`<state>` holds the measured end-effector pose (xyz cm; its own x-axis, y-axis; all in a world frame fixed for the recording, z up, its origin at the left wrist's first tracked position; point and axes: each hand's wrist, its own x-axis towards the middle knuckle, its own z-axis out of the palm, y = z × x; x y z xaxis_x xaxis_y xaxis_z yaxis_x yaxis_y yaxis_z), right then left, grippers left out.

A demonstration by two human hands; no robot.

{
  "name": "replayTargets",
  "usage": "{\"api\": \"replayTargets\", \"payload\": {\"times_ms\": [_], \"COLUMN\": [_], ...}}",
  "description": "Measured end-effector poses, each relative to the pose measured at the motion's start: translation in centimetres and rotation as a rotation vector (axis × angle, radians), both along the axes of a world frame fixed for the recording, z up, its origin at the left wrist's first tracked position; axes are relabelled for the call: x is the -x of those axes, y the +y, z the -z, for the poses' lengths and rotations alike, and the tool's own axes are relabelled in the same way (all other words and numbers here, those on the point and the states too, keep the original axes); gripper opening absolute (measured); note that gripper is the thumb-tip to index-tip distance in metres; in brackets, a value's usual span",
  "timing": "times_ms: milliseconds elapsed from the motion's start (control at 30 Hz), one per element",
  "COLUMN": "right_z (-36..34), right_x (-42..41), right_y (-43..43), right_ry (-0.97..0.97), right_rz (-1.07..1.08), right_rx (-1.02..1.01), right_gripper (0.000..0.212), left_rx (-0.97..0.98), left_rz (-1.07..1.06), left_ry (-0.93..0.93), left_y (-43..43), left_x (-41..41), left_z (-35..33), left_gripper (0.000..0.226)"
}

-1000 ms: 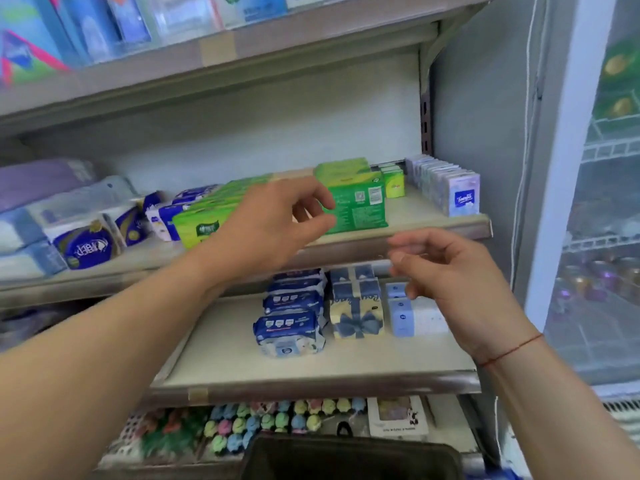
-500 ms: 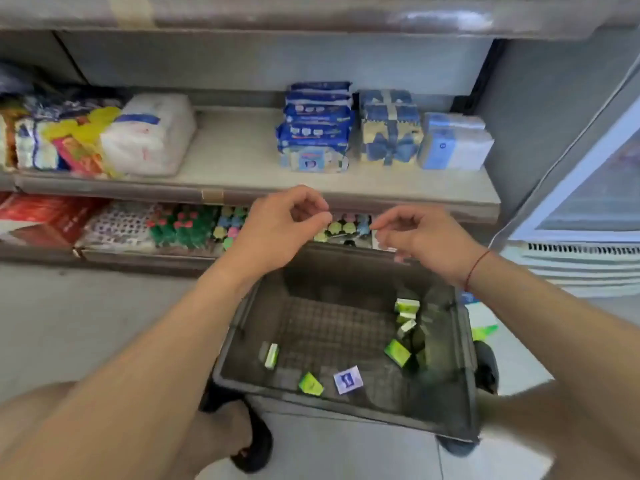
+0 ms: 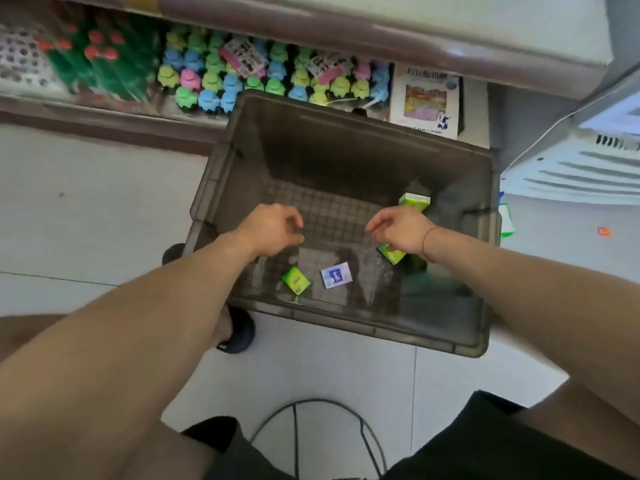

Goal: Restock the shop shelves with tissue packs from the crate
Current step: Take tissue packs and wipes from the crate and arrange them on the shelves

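Left hand [image 3: 273, 230], right hand [image 3: 401, 232] loosely curled, empty, over crate [image 3: 346, 329]; green pack [image 3: 393, 255] half-hidden.

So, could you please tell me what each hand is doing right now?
Left hand: open, fingers loosely curled, holding nothing, over the dark grey plastic crate.
Right hand: open, fingers loosely curled, holding nothing.

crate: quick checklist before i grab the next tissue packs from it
1. Left hand free: ok, fingers loosely curled, holding nothing.
2. Right hand free: ok, also holding nothing.
3. Packs in the crate: ok, several on its floor.
4. Green pack and blue-and-white pack uncovered: ok, both lie loose and apart.
5. Half-hidden pack: cannot tell how it lies, a hand covers part of it.
6. Room on the tissue shelf: cannot tell, out of view.
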<state>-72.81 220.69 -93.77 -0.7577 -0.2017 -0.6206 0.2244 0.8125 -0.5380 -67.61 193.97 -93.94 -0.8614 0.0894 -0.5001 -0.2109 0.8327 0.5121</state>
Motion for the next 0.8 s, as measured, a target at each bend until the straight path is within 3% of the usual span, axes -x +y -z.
{"api": "replayTargets", "payload": {"times_ms": [233, 433, 667, 800], "right_z": [7.4, 13.2, 17.3, 18.7], "right_x": [-1.3, -3.7, -5.5, -5.4], "right_y": [-0.4, -3.7, -4.3, -4.0], "right_ry": [-0.155, 0.036, 0.237, 0.296], "right_rz": [-0.287, -0.702, -0.861, -0.877], "right_rx": [-0.185, -0.240, -0.340, -0.434], "right_gripper": [0.027, 0.038, 0.022, 0.038], "left_rx": [0.105, 0.202, 0.410, 0.407], "left_rz": [0.212, 0.489, 0.715, 0.667], "left_ry": [-0.269, -0.270, -0.413, -0.468], "left_y": [2.5, 4.7, 5.3, 4.8], "left_x": [0.3, 0.5, 0.2, 0.2], "left_z": [8.1, 12.9, 16.7, 18.3], "left_gripper": [0.039, 0.050, 0.051, 0.052]}}
